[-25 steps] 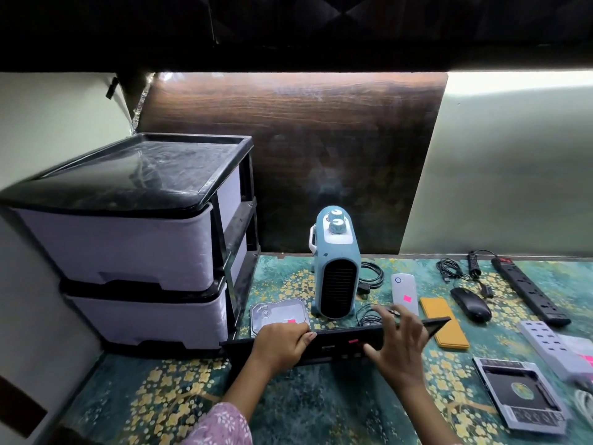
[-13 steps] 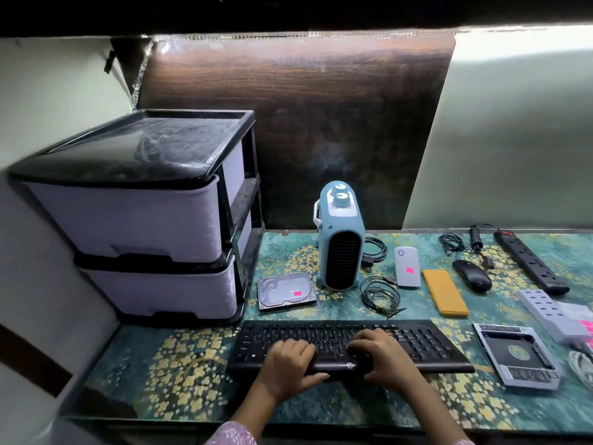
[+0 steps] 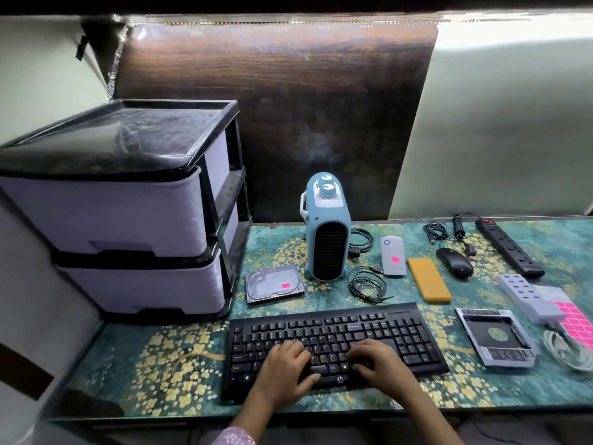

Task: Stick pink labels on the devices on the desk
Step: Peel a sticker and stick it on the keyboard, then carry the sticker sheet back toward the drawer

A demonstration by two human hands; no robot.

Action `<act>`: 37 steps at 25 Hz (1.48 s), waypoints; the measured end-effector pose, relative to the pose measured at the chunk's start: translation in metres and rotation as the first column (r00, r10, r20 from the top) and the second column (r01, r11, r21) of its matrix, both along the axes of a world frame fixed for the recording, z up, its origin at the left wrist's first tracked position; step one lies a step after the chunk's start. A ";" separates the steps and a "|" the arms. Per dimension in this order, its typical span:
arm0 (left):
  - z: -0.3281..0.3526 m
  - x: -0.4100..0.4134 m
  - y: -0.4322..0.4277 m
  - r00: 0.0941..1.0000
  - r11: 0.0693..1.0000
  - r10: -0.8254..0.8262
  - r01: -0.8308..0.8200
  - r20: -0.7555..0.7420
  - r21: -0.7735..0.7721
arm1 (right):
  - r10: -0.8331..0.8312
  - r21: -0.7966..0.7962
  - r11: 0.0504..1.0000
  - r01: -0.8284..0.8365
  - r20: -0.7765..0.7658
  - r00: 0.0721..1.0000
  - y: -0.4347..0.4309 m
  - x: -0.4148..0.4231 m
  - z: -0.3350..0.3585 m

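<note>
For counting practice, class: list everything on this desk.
Plastic drawer unit: 1, white, left.
Flat keyboard: 1, black, front.
Metal hard drive: 1, silver, pink-labelled, by unit.
Upright fan heater: 1, blue, centre.
Slim power bank: 1, white, pink-labelled, beside heater.
Flat pouch: 1, yellow, beside bank.
Mouse: 1, black, right.
Socket strips: 2, black, grey, right.
Drive caddy: 1, silver, right.
Label sheet: 1, pink, right edge.
Cables: several, black, scattered.
Left hand, right hand: on keyboard.

Two bare hands and forearms show at the lower edge: the left hand (image 3: pixel 282 367) and the right hand (image 3: pixel 378 364). The left forearm ends in a pink sleeve (image 3: pixel 234 437) with a fine pale print, only a small patch in view. The right forearm is bare to the frame's edge.
</note>
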State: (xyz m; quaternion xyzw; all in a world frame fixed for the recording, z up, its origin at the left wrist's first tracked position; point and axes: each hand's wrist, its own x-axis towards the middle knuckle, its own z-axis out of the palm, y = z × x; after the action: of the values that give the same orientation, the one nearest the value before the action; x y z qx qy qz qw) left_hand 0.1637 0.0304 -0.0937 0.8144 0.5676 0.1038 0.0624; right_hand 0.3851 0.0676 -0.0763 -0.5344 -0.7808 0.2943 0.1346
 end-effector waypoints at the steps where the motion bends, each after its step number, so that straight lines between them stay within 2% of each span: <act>1: 0.004 0.003 0.006 0.996 0.999 0.036 -0.037 0.080 0.010 | -0.072 -0.028 0.997 0.070 -0.099 0.992 -0.001 0.000 0.003; 3: 0.010 0.017 0.022 0.956 0.992 0.124 -0.126 0.265 -0.012 | -0.286 -0.141 0.958 0.251 -0.348 0.893 0.000 0.006 0.010; 5: 0.023 0.041 0.040 0.874 0.978 0.207 -0.190 0.439 -0.084 | -0.495 -0.294 0.869 0.398 -0.537 0.684 0.005 0.021 0.014; 8: 0.042 0.086 0.065 0.738 0.965 0.258 -0.162 0.624 -0.207 | -0.653 -0.466 0.745 0.477 -0.654 0.381 0.019 0.056 0.026; 9: 0.049 0.105 0.073 0.707 0.964 0.256 -0.135 0.659 -0.230 | -0.672 -0.490 0.720 0.491 -0.669 0.318 0.024 0.072 0.033; 11: 0.061 0.145 0.090 0.645 0.960 0.261 -0.091 0.719 -0.266 | -0.686 -0.497 0.692 0.524 -0.679 0.263 0.035 0.109 0.045; 14: 0.075 0.207 0.114 0.570 0.948 0.274 -0.026 0.775 -0.316 | -0.661 -0.455 0.689 0.564 -0.714 0.231 0.053 0.173 0.058; 18: 0.085 0.287 0.145 0.569 0.945 0.230 0.063 0.790 -0.320 | -0.668 -0.380 0.615 0.691 -0.717 0.200 0.076 0.266 0.061; 19: 0.085 0.306 0.151 0.567 0.944 0.224 0.075 0.793 -0.320 | -0.672 -0.352 0.597 0.721 -0.710 0.209 0.081 0.289 0.058; 21: 0.081 0.340 0.164 0.567 0.942 0.229 0.076 0.791 -0.327 | -0.708 -0.261 0.562 0.785 -0.642 0.293 0.091 0.332 0.048; 24: 0.073 0.380 0.177 0.578 0.935 0.242 0.076 0.779 -0.347 | -0.834 -0.106 0.498 0.861 -0.330 0.442 0.101 0.378 0.027; 26: 0.069 0.401 0.183 0.586 0.928 0.251 0.080 0.770 -0.363 | -0.855 -0.059 0.519 0.853 -0.048 0.517 0.107 0.402 0.009; 28: 0.065 0.416 0.187 0.579 0.923 0.280 0.056 0.766 -0.380 | -0.818 -0.077 0.540 0.838 0.188 0.544 0.109 0.415 -0.001; 30: 0.063 0.424 0.190 0.566 0.922 0.301 0.031 0.768 -0.385 | -0.781 -0.085 0.546 0.834 0.309 0.543 0.112 0.421 -0.006; 34: 0.056 0.422 0.197 0.558 0.917 0.340 -0.019 0.757 -0.398 | -0.821 -0.133 0.469 0.873 0.299 0.487 0.122 0.425 -0.004; 37: 0.052 0.422 0.199 0.546 0.912 0.365 -0.049 0.754 -0.407 | -0.865 -0.220 0.442 0.869 0.150 0.478 0.126 0.431 -0.001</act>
State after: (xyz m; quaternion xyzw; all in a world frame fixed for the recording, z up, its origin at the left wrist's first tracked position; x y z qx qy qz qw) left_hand 0.5861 0.2290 -0.0416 0.5754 0.5762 0.3753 0.4428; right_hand 0.8162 0.1934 -0.0773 -0.8729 -0.3517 0.2819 0.1868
